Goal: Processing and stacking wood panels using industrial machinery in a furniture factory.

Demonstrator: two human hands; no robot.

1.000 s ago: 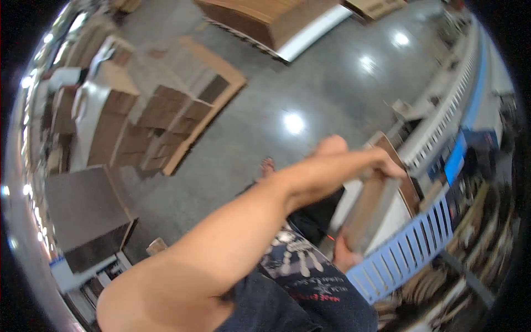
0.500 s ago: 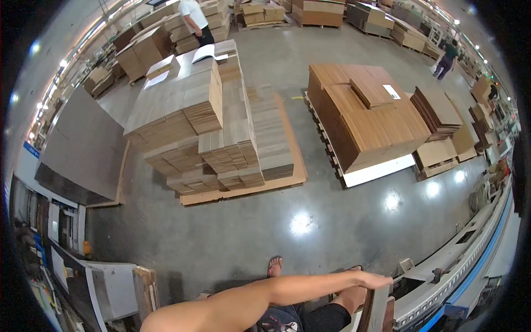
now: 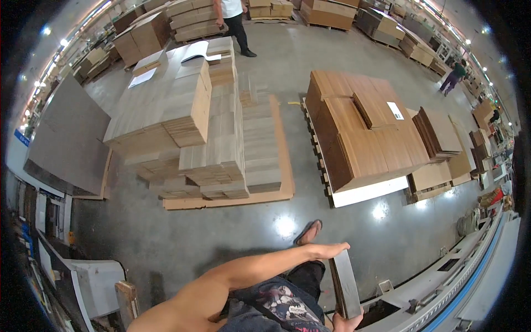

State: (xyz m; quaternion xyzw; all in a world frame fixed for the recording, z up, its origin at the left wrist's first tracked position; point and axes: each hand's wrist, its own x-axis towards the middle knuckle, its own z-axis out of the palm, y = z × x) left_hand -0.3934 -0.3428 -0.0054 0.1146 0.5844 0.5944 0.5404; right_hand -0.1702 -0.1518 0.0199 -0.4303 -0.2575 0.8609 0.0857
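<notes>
I hold a thin bundle of flat grey-brown cardboard sheets (image 3: 344, 283) on edge at the lower right, in front of my legs. My left hand (image 3: 328, 252) lies over its far end, the bare forearm reaching in from the lower left. My right hand (image 3: 346, 323) grips its near end at the bottom edge of the picture; only the fingers show. My foot in a sandal (image 3: 308, 232) stands on the grey floor just beyond the bundle.
A tall pile of flattened boxes (image 3: 210, 127) sits on a base sheet ahead left, with a brown stack on a pallet (image 3: 359, 130) ahead right. A conveyor frame (image 3: 459, 276) runs along the right and a grey machine (image 3: 91, 276) stands at lower left. A person in a white shirt (image 3: 232, 16) stands far off.
The view has swung from the blue rail on the right up toward the open floor and stacks. Both hands have kept hold of the bundle, which now sits lower in the picture.
</notes>
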